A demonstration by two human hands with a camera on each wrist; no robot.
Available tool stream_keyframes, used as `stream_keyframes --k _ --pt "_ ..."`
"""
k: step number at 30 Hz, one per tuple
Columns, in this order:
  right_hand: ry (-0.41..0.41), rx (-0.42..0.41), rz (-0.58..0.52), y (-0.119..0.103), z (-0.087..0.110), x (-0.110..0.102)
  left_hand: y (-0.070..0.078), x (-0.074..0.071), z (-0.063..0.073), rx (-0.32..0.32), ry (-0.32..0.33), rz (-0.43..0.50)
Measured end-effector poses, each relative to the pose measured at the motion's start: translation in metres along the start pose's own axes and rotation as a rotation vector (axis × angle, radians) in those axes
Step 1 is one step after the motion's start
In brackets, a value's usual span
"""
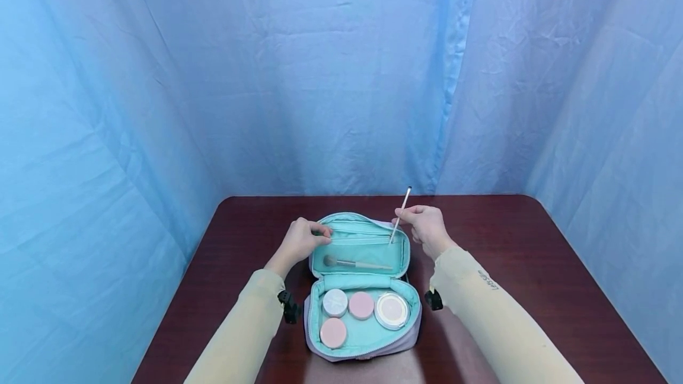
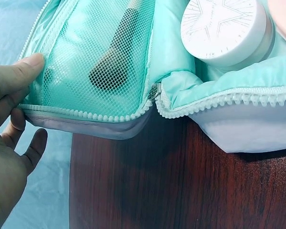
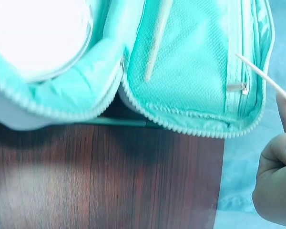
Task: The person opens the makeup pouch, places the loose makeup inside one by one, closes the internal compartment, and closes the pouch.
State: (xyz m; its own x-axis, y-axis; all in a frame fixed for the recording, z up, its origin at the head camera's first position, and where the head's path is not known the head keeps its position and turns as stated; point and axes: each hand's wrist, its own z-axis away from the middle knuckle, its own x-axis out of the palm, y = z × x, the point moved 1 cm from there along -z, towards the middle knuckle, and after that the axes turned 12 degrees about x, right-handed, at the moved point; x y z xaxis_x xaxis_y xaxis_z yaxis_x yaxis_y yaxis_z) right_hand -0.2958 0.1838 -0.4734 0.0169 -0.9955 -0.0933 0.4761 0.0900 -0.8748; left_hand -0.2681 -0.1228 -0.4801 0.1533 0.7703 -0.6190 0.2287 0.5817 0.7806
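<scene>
A lavender cosmetic bag (image 1: 409,339) with teal lining lies unzipped on the table, its lid folded back. My left hand (image 1: 299,240) pinches the lid's left edge, thumb on the inside by the mesh pocket (image 2: 81,52), fingers behind. Inside that pocket lies a makeup brush (image 2: 115,62) with a fluffy dark head. My right hand (image 1: 425,229) holds a thin makeup brush (image 1: 403,207) between thumb and fingers, small dark tip up. Its pale handle end points down at the pocket's zipper (image 3: 236,87) near the lid's right side.
In the bag's base sit a white-lidded jar (image 1: 335,302), two pink-lidded jars (image 1: 361,305) and a round compact (image 1: 392,310). The dark wooden table (image 1: 491,236) extends to both sides. Blue curtains (image 1: 320,76) hang behind it and at left and right.
</scene>
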Motion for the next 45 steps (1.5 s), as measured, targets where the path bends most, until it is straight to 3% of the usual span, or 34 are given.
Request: stream_keyframes --k 13,22,30,41,45 --pt "0.105 -0.028 -0.183 -0.003 -0.003 0.013 -0.001 -0.001 0.001 0.007 -0.002 0.018" --pt "0.198 -0.031 -0.213 0.002 -0.003 0.018 -0.002 0.001 -0.001 0.032 -0.01 -0.005" --pt "0.149 -0.056 -0.331 0.003 0.0 0.023 -0.003 -0.001 0.0 0.038 -0.013 0.007" --pt "0.09 -0.087 -0.371 0.007 -0.004 0.026 -0.004 -0.001 0.0 0.025 -0.005 -0.007" --pt "0.084 -0.097 -0.321 0.009 -0.003 0.03 -0.003 -0.001 -0.001 0.024 -0.007 -0.001"
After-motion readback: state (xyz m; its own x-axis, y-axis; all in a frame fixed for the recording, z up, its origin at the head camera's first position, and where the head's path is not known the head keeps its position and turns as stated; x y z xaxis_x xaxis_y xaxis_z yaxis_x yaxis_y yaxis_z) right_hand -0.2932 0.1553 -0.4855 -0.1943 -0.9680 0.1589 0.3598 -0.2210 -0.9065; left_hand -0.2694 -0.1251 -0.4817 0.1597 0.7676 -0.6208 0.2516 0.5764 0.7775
